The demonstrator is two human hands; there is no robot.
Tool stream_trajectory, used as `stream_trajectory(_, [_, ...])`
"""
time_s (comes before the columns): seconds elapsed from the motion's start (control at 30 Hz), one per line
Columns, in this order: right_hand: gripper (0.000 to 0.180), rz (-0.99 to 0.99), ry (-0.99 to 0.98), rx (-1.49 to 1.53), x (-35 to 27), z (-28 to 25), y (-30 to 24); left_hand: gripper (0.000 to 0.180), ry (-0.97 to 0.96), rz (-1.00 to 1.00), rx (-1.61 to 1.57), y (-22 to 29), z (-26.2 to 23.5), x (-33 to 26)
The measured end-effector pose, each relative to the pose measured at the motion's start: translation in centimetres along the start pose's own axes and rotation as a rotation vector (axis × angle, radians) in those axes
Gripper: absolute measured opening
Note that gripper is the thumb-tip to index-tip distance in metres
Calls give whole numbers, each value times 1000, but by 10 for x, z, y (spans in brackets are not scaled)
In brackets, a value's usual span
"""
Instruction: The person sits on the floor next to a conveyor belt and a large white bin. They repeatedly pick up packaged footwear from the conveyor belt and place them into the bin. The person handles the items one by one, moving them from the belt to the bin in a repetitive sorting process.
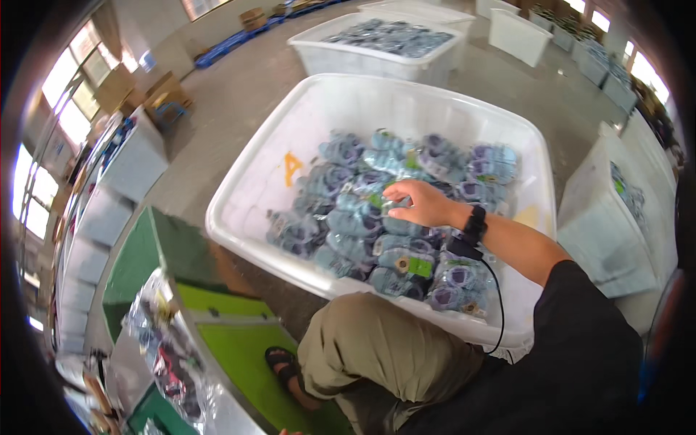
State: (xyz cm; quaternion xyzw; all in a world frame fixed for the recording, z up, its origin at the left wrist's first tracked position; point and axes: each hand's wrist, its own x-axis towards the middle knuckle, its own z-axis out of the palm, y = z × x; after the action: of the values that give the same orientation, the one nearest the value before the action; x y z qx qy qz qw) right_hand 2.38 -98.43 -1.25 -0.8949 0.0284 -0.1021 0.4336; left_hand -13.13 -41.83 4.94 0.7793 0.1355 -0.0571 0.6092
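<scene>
My right hand [424, 205] is over the middle of a big white plastic bin [239, 185], thumb and fingers curved and apart. Beneath it lie several pairs of light blue and purple shoes [352, 223] in clear plastic bags, some with green tags. The fingertips are close to one bagged pair; whether they touch it I cannot tell. A black band with a cable sits on my right wrist. Of my left hand [290, 433], only a sliver of fingertips shows at the lower edge, so its fingers are mostly hidden.
A green box-like stand [239, 362] is at the lower left, with clear-bagged items [174, 370] on its edge. Behind the bin stands another white bin [348, 61] of bagged shoes. More white bins [612, 210] line the right, and several [134, 163] the left. Cardboard boxes [167, 90] lie far left.
</scene>
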Motion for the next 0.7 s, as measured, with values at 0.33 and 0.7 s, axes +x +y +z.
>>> stream_trajectory(0.33, [48, -508, -755, 335, -18, 91, -243, 29, 198, 275, 224, -14, -95, 31])
stream_trajectory(0.7, [49, -226, -936, 345, -26, 158, -248, 41, 736, 46, 375, -67, -335, 138])
